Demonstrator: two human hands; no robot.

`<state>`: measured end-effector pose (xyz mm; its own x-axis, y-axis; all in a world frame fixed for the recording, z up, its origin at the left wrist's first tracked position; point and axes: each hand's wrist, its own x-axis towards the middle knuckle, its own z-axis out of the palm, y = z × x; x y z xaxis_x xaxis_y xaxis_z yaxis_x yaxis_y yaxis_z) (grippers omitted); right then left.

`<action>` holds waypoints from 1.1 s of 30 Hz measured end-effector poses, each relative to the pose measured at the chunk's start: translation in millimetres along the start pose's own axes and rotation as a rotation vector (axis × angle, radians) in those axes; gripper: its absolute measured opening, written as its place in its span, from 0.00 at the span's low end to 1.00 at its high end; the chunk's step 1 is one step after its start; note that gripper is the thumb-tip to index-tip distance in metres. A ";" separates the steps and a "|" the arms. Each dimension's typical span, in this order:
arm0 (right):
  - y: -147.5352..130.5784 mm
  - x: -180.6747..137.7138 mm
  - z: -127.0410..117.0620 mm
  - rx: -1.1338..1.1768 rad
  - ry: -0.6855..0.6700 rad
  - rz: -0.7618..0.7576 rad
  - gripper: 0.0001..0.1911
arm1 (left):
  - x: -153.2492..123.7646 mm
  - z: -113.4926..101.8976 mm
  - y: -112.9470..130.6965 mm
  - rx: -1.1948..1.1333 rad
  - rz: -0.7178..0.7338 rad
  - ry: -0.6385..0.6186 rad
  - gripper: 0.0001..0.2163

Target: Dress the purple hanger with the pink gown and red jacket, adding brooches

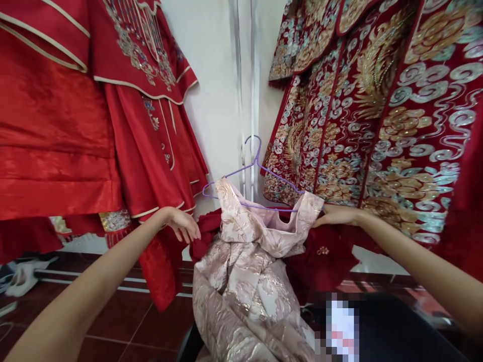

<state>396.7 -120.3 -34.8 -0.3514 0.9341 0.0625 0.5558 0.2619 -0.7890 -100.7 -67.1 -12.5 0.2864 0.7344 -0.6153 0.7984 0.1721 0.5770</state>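
A pale pink brocade dress (249, 261) hangs on a thin purple wire hanger (256, 166) in front of me, its skirt draped down over something dark below. My right hand (337, 215) pinches the dress's right shoulder at the hanger's end. My left hand (184, 223) hovers a little left of the dress's left shoulder, fingers curled loosely and apart, holding nothing, next to a fold of red cloth (206, 234).
Red satin garments (94, 115) with cream trim hang at the left. A heavily embroidered red and gold robe (377, 110) hangs at the right. A white wall corner (226, 100) lies between them. Dark red tiled floor (124, 322) below; a black surface (396, 327) at the lower right.
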 end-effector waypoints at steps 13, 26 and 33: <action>-21.0 -0.4 -23.9 -0.033 0.305 -0.030 0.19 | 8.6 -0.7 101.4 0.570 0.594 0.738 0.31; -26.5 -5.9 -7.0 -0.804 0.758 -0.144 0.16 | 3.1 -3.7 86.7 0.991 0.487 0.976 0.22; -15.4 -7.1 2.1 -0.884 0.776 -0.243 0.18 | 5.0 -4.5 21.6 0.778 0.406 0.753 0.14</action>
<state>389.0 -131.5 -24.4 -0.1395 0.6547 0.7429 0.9693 0.2436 -0.0326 -84.4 -56.7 -0.7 0.4169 0.8935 0.1669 0.9053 -0.4246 0.0114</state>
